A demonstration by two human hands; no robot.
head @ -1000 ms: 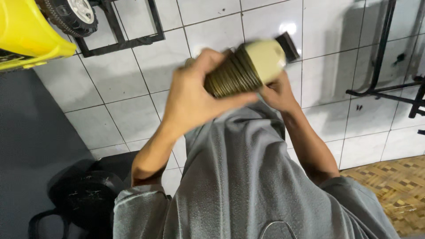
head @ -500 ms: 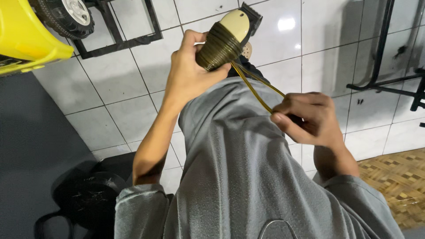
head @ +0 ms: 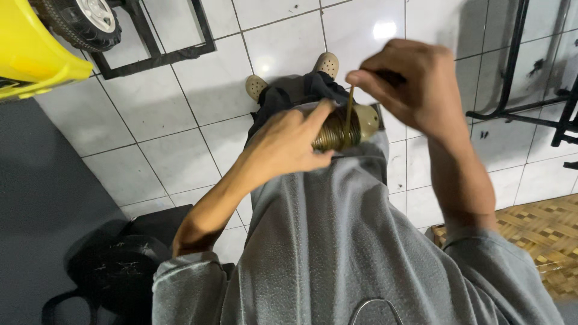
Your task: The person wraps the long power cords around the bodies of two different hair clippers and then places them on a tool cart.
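Spool (head: 346, 127) at waist, gripped by left hand (head: 283, 147) | right hand (head: 415, 90) pinches cord (head: 349, 108) above it | risk: slack cord slips off, tangles

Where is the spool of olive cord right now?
Head view, centre: the spool sits in the left hand, against the grey shirt, below the right hand.

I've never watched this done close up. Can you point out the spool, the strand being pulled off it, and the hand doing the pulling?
Spool (head: 337, 129), head view: on its wound olive coils.
Strand (head: 350, 108), head view: midway along the taut length.
Right hand (head: 409, 78), head view: on its back.
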